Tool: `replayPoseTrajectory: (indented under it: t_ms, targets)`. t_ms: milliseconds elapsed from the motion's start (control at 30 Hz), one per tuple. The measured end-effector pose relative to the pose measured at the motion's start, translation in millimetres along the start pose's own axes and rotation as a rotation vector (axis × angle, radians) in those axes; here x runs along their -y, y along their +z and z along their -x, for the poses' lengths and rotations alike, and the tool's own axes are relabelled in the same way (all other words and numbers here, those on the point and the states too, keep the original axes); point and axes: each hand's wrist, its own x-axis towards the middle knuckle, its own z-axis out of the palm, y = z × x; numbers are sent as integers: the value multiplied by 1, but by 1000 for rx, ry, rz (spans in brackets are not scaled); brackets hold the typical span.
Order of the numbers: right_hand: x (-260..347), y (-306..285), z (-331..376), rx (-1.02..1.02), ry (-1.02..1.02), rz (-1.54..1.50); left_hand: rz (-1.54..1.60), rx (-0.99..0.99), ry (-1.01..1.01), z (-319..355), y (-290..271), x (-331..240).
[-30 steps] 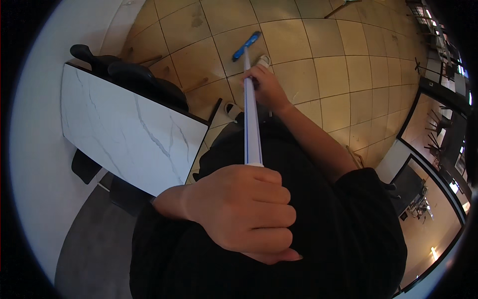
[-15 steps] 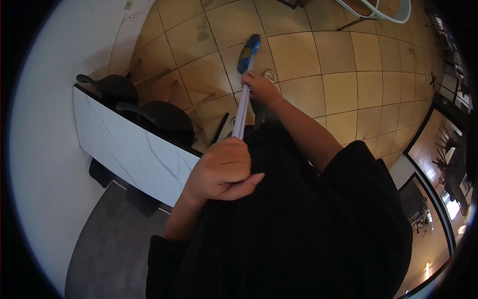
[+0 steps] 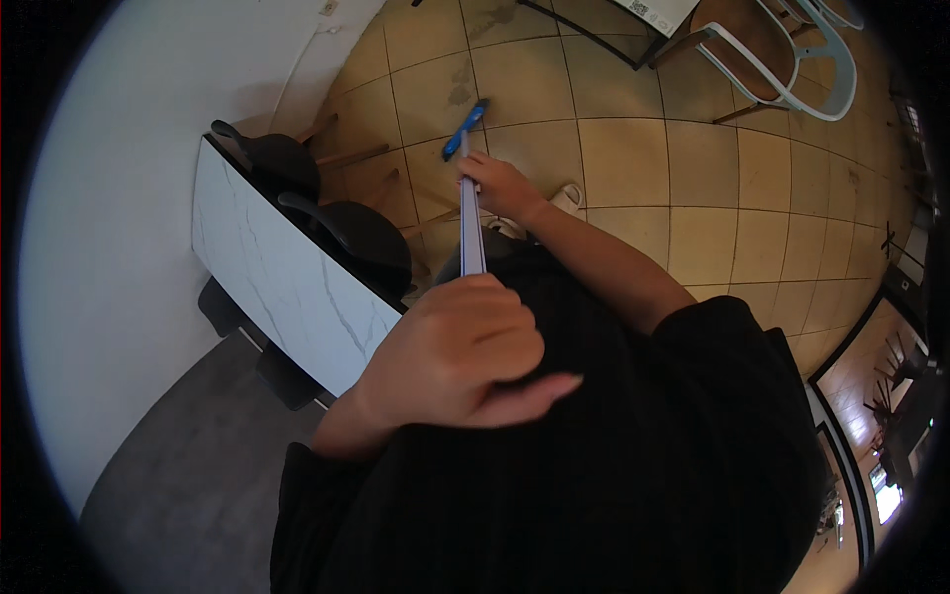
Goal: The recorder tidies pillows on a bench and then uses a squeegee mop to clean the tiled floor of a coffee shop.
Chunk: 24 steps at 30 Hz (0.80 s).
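Note:
A broom [image 3: 473,233] with a pale lilac handle slants away from my body, its blue head [image 3: 465,129] down at the tiled floor. My left hand [image 3: 455,346] is closed round the upper end of the handle, close to my chest, the thumb sticking out to the right. Lower on the handle my right hand [image 3: 500,186] wraps its fingers round it, near the blue head. The bristles can barely be made out from here. A light-coloured shoe [image 3: 568,198] stands on the floor just right of the right hand.
On the left, a white marble-patterned table [image 3: 287,277] stands against the wall, with dark chairs [image 3: 346,238] tucked along both sides. A white-framed chair [image 3: 826,74] and another table [image 3: 658,12] are at the upper right. Beige tiles [image 3: 633,158] cover the floor ahead.
The broom head has swung left and turned, showing less bristle. My left hand has come closer and slightly right. The table at upper right has come into view.

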Motion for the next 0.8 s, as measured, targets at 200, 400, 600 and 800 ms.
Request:
replayPoseTrajectory:
  t_ms: [200, 400, 600, 800]
  targets:
    - [-63, 10, 8, 123, 124, 251, 11, 161, -85, -12, 47, 70]
    - [-71, -92, 65, -49, 255, 294, 299, 203, 62, -33, 28, 76]
    - [-28, -130, 53, -210, 436, 298, 382, 127, 238, -48, -6, 79]
    - [28, -73, -77, -165, 198, 174, 380, -243, 419, -44, -116, 62]
